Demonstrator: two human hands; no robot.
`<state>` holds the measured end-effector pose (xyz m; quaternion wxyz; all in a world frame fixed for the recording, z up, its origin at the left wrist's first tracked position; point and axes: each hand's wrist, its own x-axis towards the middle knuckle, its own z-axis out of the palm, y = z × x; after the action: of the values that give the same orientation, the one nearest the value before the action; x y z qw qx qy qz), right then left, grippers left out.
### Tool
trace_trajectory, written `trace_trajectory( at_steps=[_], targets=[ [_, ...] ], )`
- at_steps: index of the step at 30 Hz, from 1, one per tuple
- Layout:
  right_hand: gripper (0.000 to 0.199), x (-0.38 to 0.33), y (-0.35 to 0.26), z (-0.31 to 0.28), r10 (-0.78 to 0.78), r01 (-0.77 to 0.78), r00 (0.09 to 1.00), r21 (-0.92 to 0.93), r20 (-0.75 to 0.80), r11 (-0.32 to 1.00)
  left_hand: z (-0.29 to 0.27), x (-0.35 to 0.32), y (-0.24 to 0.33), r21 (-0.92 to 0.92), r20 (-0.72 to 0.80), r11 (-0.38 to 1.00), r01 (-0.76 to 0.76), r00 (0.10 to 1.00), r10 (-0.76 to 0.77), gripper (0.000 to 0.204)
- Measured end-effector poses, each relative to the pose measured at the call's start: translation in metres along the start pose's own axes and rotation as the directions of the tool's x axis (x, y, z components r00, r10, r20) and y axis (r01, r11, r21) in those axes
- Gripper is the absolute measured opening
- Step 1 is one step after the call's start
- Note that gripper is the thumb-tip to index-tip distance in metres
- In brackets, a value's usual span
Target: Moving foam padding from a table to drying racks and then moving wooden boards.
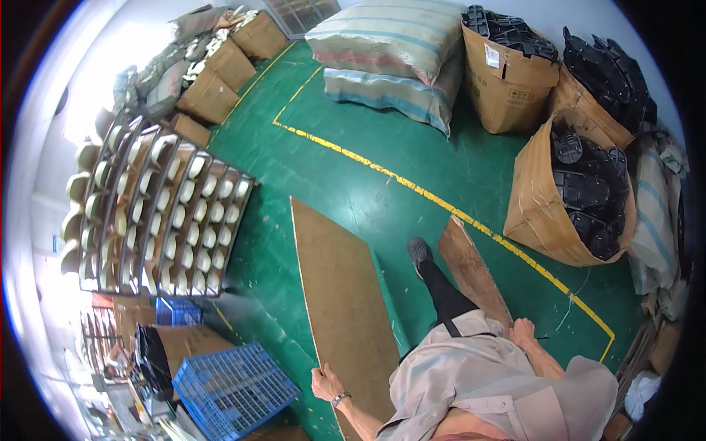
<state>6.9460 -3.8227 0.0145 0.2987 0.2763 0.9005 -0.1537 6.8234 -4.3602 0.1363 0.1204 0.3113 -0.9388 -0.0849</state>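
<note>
A large flat brown board (342,294) stands tilted at my left side, its long edges running away from me. My left hand (327,384), with a watch at the wrist, is closed round its left edge near the lower end. On my other side a narrower, more worn brown board (474,272) reaches forward over the floor. My right hand (523,334) is closed at that board's near end, where my clothing hides part of it. One of my feet, in a dark shoe (420,253), shows between the two boards.
A rack (158,213) of pale rounded pieces stands left, above a blue crate (235,389). Stacked woven sacks (390,44) lie ahead. Cartons (533,195) of black plastic parts stand right. A yellow line (390,175) crosses the green floor (331,176).
</note>
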Motion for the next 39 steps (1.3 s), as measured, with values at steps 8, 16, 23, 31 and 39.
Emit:
trace_trajectory(
  at_steps=[8, 16, 23, 31, 39],
  targets=[
    [0.021, 0.192, -0.166, -0.129, -0.165, 0.163, 0.985, -0.037, -0.05, 0.986, 0.055, 0.223, 0.159, 0.05, -0.003, 0.999, -0.023, 1.0, 0.023, 0.036],
    [0.024, 0.372, -0.362, -0.264, -0.079, 0.08, 0.996, 0.021, -0.034, 0.997, 0.106, 0.443, 0.288, 0.057, 0.031, 0.996, -0.062, 0.998, 0.061, 0.036],
    [0.025, 0.502, -0.538, -0.349, -0.051, 0.053, 0.996, 0.027, -0.077, 0.998, 0.178, 0.646, 0.403, 0.051, 0.1, 0.999, 0.001, 0.995, -0.006, 0.044],
    [0.024, 0.646, -0.751, -0.446, -0.131, 0.138, 0.983, 0.046, -0.129, 0.989, 0.204, 0.893, 0.539, 0.065, 0.15, 0.996, -0.069, 0.987, 0.058, 0.034],
    [0.021, 0.781, -0.909, -0.534, -0.071, 0.074, 0.996, 0.049, -0.047, 0.996, 0.318, 1.139, 0.665, 0.342, 0.14, 0.922, -0.182, 0.98, 0.142, 0.04]
  ],
)
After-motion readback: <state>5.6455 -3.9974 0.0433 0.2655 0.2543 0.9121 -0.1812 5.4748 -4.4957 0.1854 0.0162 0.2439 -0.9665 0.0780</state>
